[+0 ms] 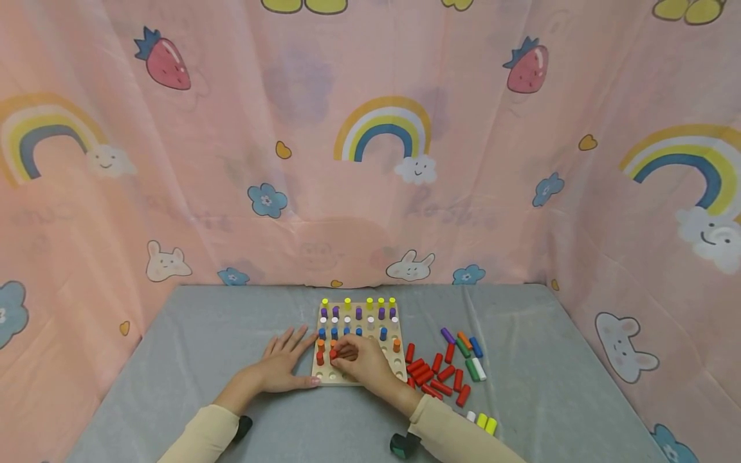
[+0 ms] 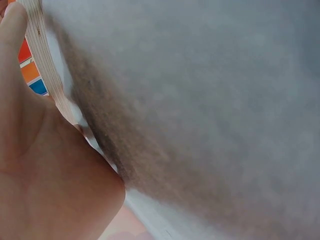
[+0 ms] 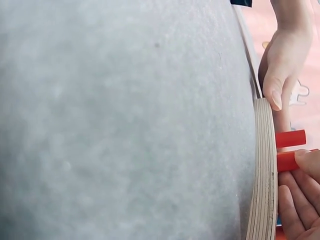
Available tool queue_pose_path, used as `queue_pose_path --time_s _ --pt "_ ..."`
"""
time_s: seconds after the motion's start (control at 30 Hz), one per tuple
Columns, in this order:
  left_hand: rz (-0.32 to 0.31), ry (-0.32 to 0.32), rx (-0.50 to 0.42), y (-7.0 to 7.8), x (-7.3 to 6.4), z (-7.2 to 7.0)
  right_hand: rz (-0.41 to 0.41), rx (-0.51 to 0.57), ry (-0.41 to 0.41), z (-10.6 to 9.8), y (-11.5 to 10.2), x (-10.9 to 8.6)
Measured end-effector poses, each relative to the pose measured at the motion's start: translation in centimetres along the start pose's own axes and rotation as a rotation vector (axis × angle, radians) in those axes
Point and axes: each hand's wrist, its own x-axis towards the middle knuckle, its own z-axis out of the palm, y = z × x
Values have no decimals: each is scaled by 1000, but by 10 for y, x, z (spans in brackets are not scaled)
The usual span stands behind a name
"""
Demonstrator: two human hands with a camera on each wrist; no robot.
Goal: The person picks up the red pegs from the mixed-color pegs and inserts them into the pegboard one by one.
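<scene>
A wooden pegboard (image 1: 347,384) lies on the grey cloth, with rows of yellow, purple, white, blue, orange and red pegs standing in it. My right hand (image 1: 366,366) pinches a red peg (image 3: 287,161) between thumb and finger. That peg is upright at the board's surface, beside another red peg (image 1: 320,359) in the same row; the hand hides part of the board. Fingers spread, my left hand (image 1: 279,368) rests flat along the board's left side, its thumb touching the front left corner. In the left wrist view only the board's edge (image 2: 42,55) and a few pegs show.
Right of the board lies a loose heap of red pegs (image 1: 446,373). A green peg (image 1: 471,370) and other coloured pegs lie beyond it. Nearer the front are two yellow pegs (image 1: 491,426) and a white one (image 1: 471,417). A pink printed curtain (image 1: 370,218) surrounds the table.
</scene>
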Motion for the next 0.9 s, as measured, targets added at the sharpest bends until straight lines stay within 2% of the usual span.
queue_pose_path --time_s 0.57,0.9 --pt "21 -12 -12 3 -2 -4 -7 17 -1 -1 1 -3" --pt "-20 0 13 -4 5 4 -28 -9 36 -17 -6 -7"
